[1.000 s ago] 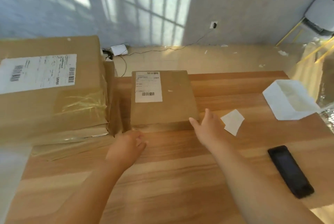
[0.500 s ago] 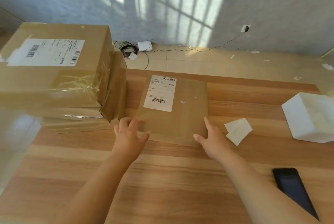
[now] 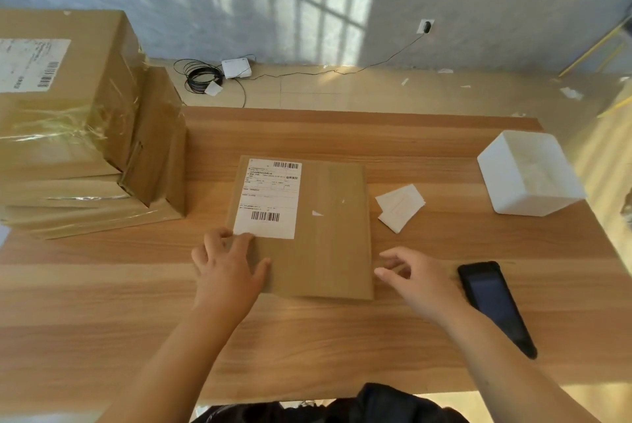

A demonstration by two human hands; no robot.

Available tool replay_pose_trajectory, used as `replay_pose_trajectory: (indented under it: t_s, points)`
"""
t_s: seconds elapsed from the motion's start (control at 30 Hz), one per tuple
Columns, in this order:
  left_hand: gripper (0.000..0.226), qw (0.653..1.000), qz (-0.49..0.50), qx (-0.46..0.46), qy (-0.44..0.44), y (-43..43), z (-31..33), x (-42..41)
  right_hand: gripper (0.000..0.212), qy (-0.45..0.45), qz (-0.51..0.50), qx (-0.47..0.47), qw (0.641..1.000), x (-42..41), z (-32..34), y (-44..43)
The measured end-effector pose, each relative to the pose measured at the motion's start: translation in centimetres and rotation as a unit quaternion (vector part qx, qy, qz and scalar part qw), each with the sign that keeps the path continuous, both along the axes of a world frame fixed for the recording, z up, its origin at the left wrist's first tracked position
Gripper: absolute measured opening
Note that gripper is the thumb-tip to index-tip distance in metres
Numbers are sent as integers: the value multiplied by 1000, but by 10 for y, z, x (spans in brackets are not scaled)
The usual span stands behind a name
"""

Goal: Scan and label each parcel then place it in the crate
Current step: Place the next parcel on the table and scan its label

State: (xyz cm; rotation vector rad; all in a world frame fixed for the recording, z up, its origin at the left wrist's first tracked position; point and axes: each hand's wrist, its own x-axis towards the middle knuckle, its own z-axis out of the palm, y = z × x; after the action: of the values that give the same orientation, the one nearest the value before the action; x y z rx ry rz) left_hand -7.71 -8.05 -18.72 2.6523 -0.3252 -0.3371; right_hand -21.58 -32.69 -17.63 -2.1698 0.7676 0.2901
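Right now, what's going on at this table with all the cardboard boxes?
A person works on a flat brown cardboard parcel lying on the wooden table. The left hand rests on it by the white shipping label; the right hand hovers empty near its right edge. A black handheld device lies untouched on the right.

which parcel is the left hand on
The thin flat parcel lying alone mid-table; the left hand rests on its near left corner. The other parcels sit stacked far left.
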Motion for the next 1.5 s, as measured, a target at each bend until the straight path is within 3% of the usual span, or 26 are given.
replay_pose_trajectory:
  t_s: [0.17,0.33,0.47,0.57,0.73,0.87,0.97,1.13,1.23,1.3,1.4,1.5]
  points:
    - [43,989,-146,-9,-33,-35,1,-13,33,-14,-97,-102,990,-25,-16,-34]
    - [44,964,-259,-8,-63,-69,-1,-14,79,111,-134,-211,962,-57,-36,-69]
    - [40,959,-268,37,-83,-85,-1,-17,116,211,-162,-198,944,-81,-48,-84]
    - [40,960,-261,57,-89,-87,-2,-18,130,231,-177,-154,944,-92,-57,-89]
    - [42,960,-260,52,-88,-86,-3,-19,121,235,-210,-170,934,-99,-65,-89]
    - [38,963,-263,8,-53,-81,-2,-16,108,208,-268,-106,935,-91,-64,-82]
    - [33,964,-263,-33,-33,-70,-2,-11,104,153,-301,-28,941,-80,-57,-68]
    - [42,971,-216,-94,-49,-37,-8,-9,94,-12,-312,62,948,-40,-26,-42]
    - [38,975,-181,-99,-77,-15,-5,-6,82,-72,-250,49,964,-15,2,-28]
    - [35,982,-145,-87,-87,-2,-5,-4,89,-77,-184,28,979,0,21,-18]
    - [31,992,-78,-39,-92,16,-10,0,100,-47,-76,-15,996,21,47,-1]
    - [46,998,-26,-21,-52,26,-9,3,89,8,30,-114,993,39,69,16]
